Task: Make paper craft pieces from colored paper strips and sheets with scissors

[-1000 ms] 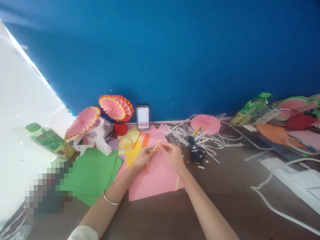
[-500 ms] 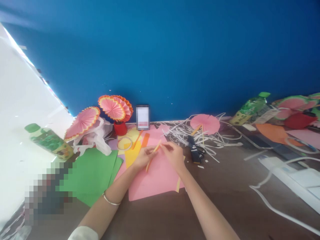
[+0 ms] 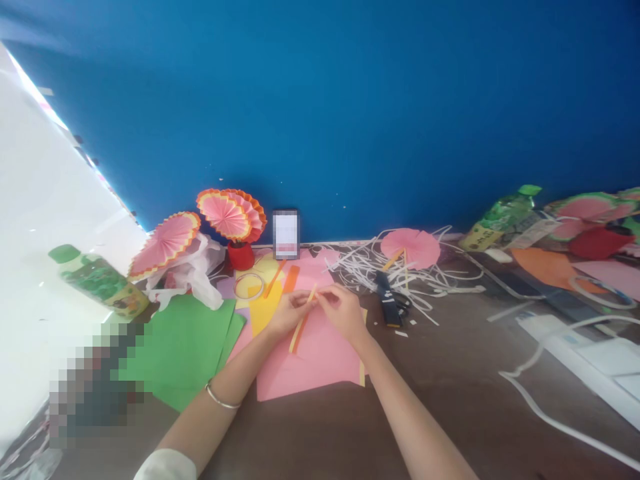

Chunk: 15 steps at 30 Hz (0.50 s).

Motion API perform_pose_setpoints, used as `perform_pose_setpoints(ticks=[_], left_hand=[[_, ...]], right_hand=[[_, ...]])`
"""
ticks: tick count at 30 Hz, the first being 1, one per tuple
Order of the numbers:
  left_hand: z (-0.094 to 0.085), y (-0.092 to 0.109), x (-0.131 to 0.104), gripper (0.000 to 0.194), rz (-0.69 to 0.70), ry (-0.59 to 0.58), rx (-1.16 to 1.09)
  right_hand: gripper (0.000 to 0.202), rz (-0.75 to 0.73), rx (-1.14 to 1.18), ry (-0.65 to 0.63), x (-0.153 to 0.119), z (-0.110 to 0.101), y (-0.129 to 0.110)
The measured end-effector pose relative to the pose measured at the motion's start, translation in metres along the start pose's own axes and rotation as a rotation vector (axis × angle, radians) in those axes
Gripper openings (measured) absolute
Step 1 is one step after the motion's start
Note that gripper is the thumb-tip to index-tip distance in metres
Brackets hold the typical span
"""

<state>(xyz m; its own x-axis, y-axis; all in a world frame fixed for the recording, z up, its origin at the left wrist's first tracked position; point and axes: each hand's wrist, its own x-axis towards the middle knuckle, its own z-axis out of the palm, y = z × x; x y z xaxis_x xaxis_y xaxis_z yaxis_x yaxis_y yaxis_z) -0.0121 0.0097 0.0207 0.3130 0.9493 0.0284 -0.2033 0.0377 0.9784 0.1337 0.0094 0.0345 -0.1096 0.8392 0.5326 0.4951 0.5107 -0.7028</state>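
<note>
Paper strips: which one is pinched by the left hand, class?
The yellow-and-orange strip, slanting from the left hand over the large pink sheet; the orange strips lie farther back, untouched.

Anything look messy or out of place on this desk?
Yes: a loose tangle of white strips sprawls by the blue wall, around a pink paper disc, and white scraps lie near it. It looks like unswept offcuts. The leftmost bottle leans, possibly lens distortion.

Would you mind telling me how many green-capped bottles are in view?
2: one green-capped bottle at left, beside the white bag; the other bottle at right, in front of the blue backdrop. More may be hidden.
</note>
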Motion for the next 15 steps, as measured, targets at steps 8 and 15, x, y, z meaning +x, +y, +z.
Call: perform_pose_setpoints(ticks=[8,15], left_hand=[[-0.0017,-0.0017,-0.0011,0.034,0.046,0.049,0.086],[-0.0010,-0.0014,-0.0014,0.030,0.022,0.135,0.111]], right_hand=[[0.006,-0.047,0.006,0.033,0.0000,-0.0018,0.0002],[0.007,-0.079,-0.012,0.032,-0.0004,0.0006,0.0007]])
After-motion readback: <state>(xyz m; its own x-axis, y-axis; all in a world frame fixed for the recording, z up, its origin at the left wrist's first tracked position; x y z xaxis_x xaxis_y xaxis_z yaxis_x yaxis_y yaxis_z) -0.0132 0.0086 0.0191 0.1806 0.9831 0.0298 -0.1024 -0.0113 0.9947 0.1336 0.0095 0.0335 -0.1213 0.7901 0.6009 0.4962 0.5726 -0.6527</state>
